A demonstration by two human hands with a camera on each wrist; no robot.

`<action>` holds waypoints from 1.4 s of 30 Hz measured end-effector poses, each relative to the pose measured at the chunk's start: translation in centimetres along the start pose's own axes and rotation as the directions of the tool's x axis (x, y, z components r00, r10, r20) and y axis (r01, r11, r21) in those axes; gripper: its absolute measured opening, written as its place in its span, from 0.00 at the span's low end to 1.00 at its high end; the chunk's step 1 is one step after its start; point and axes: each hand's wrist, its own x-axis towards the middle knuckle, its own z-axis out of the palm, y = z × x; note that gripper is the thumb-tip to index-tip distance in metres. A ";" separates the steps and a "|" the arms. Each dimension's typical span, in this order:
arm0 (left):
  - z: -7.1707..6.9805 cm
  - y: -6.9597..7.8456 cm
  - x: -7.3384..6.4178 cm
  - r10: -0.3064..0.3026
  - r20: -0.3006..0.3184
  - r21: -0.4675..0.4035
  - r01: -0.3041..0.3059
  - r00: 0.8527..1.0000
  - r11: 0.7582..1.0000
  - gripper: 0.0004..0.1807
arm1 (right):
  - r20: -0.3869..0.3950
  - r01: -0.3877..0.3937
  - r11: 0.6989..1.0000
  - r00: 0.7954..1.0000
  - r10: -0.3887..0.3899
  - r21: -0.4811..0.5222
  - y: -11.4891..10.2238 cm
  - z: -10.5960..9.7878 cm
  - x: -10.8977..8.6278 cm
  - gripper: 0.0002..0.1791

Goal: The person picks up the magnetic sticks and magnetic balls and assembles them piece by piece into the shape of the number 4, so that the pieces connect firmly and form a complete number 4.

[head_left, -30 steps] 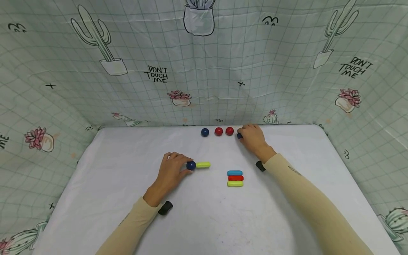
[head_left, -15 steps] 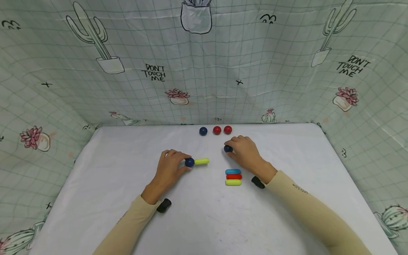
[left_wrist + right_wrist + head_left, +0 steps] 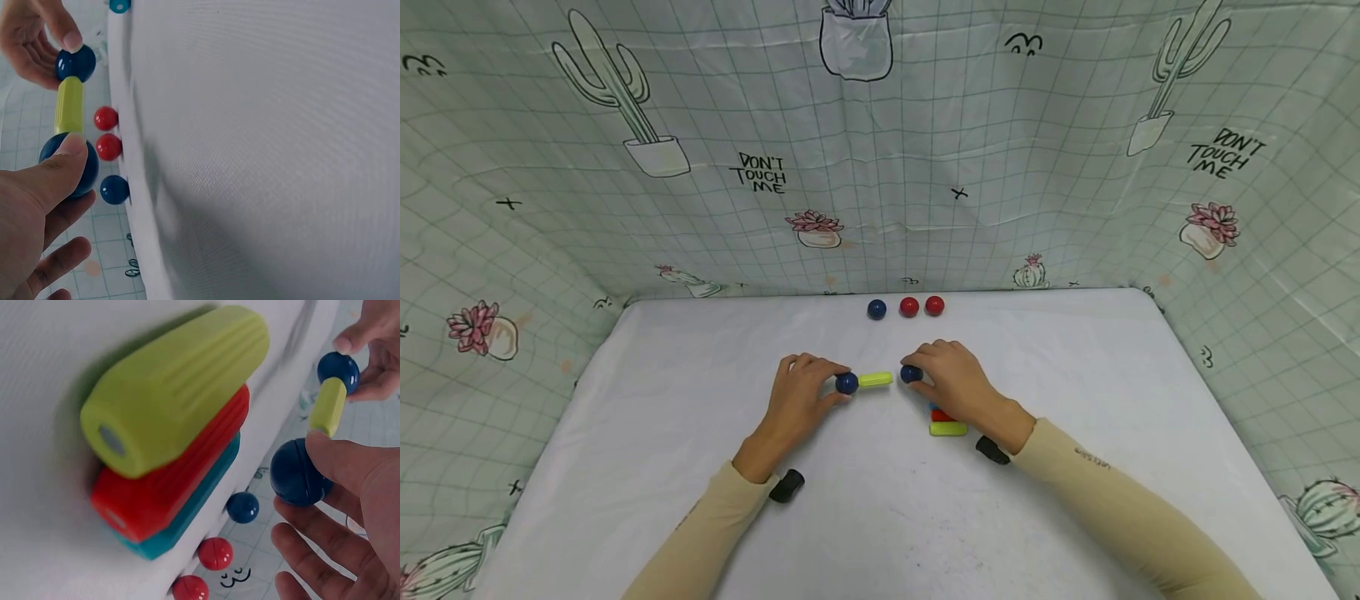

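A: White desk [image 3: 865, 517]. What might slip?
B: Left hand [image 3: 801, 396] pinches a ball [image 3: 847, 383] bearing the stick [image 3: 876, 380]; right hand [image 3: 955, 379] pinches a second ball [image 3: 911, 374] beside its free end. Crooked contact could knock the stick loose.

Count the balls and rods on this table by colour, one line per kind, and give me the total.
Dark blue balls: 3
Red balls: 2
Yellow-green rods: 2
Red rod: 1
Blue rod: 1
Total: 9
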 end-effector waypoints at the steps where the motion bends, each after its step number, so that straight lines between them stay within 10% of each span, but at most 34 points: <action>1: 0.0 0.0 0.0 0.000 0.000 0.000 0.000 1.000 1.000 0.21 | -0.005 0.003 1.000 1.000 -0.003 0.001 -0.1 0.1 0.0 0.20; 42: 0.1 -1.1 -0.9 0.019 0.090 -0.001 -0.018 0.996 1.000 0.21 | 0.001 0.057 0.996 0.998 -0.057 -0.063 -2.7 1.8 -0.2 0.18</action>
